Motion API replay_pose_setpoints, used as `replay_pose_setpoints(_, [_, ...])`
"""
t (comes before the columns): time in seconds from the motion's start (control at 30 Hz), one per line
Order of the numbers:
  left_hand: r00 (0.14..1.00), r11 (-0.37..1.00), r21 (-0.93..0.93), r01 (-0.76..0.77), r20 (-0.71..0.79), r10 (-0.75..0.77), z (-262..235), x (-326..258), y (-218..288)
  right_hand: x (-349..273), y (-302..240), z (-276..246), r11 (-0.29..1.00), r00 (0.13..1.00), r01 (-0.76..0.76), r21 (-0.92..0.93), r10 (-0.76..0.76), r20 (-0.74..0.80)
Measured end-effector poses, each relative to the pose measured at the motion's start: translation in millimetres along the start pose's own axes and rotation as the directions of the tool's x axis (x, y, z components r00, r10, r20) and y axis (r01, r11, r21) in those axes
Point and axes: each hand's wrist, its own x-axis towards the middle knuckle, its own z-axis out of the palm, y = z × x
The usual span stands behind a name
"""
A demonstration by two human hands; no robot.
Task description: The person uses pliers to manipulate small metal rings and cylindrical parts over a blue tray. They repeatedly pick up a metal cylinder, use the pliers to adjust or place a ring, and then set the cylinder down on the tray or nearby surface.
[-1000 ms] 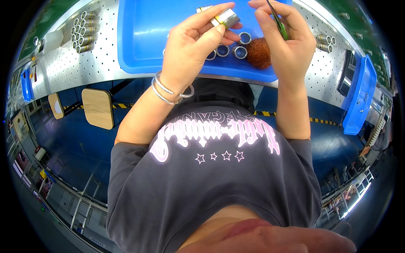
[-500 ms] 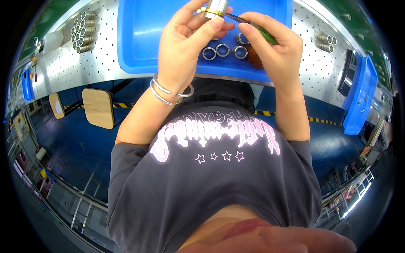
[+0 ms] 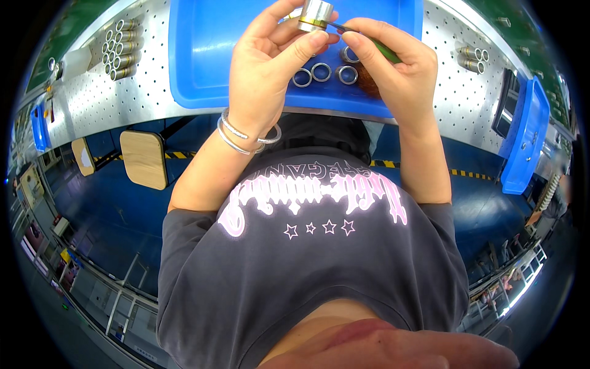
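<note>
Over the blue tray (image 3: 200, 80), my left hand (image 3: 261, 74) grips a short silvery metal cylinder (image 3: 316, 13) with a yellowish band near its lower rim, between thumb and fingers. My right hand (image 3: 402, 74) is closed on slim green-and-black tweezers (image 3: 386, 51). Their dark tip meets the cylinder's side at the band. Below the hands, several metal rings (image 3: 321, 72) lie in the tray. A rough brown thing (image 3: 367, 83) beside them is partly covered by my right hand. My left wrist wears silver bangles.
Several metal cylinders lie stacked on the perforated metal table (image 3: 150, 61) at left, near a white container (image 3: 75, 58). A smaller group of cylinders (image 3: 473, 59) lies at right. Farther right are a dark flat object (image 3: 507, 101) and another blue tray (image 3: 521, 141). A wooden stool (image 3: 143, 160) stands below left.
Both hands keep their holds. The right hand and tweezers have shifted slightly left, and the tip is now against the cylinder's banded rim. The view has moved a little.
</note>
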Motion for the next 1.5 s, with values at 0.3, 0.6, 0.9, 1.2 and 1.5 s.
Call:
replay_pose_setpoints(0.3, [0.976, 0.985, 0.175, -0.006, 0.217, -0.032, -7.4, 2.1, -7.1, 21.5, 5.1, -17.3, 0.899, 0.906, -0.358, 0.252, 0.27, 0.327])
replay_pose_setpoints(0.6, [0.964, 0.951, 0.303, 0.053, 0.234, -0.129, -6.0, 0.8, 0.7, 149.1, 93.1, -110.6, 0.679, 0.96, -0.278, -0.679, 0.227, -0.166])
replay_pose_setpoints(0.9, [0.907, 0.72, 0.57, -0.396, 0.366, 0.209, -24.1, 4.5, 0.2, 107.5, 84.6, -131.4, 0.838, 0.955, -0.234, -0.494, 0.102, -0.279])
replay_pose_setpoints(1.2, [0.847, 0.736, 0.466, -0.491, 0.453, 0.278, -2.3, 8.4, 4.1, -20.2, 55.6, -156.3, 0.399, 0.887, -0.462, -0.792, 0.224, -0.404])
replay_pose_setpoints(1.5, [0.859, 0.759, 0.463, -0.457, 0.451, 0.242, -0.8, 4.6, -3.2, -34.5, 32.7, -132.6, 0.783, 0.881, -0.42, -0.459, 0.23, -0.413])
